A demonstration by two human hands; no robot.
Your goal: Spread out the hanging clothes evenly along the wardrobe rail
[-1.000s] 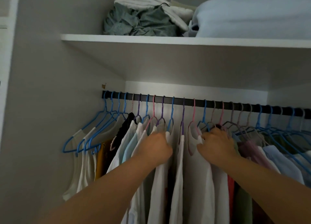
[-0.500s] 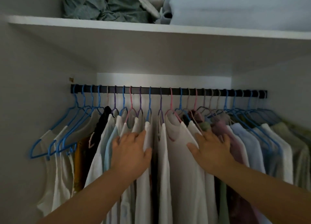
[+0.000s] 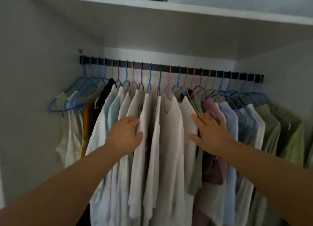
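My left hand lies flat, fingers open, against the white shirts left of the frame's centre; my right hand does the same, fingers spread, on the pink and green garments just right of centre. Neither grips anything. The clothes hang from the dark rail that crosses the middle of the frame, with a white shelf above.

To space them well, I judge I should move the hooks on the rail, not push the cloth, since soft fabric only bunches and swings back. The tightest crowding looks to be right of centre, where thin wire-like hangers overlap, and at the far left, where blue hangers cluster. I would slide one hook at a time.

The shirts look like light, limp cotton, draping in long folds. The hangers are slim, in blue, pink and purple; the rail is flat and matte.
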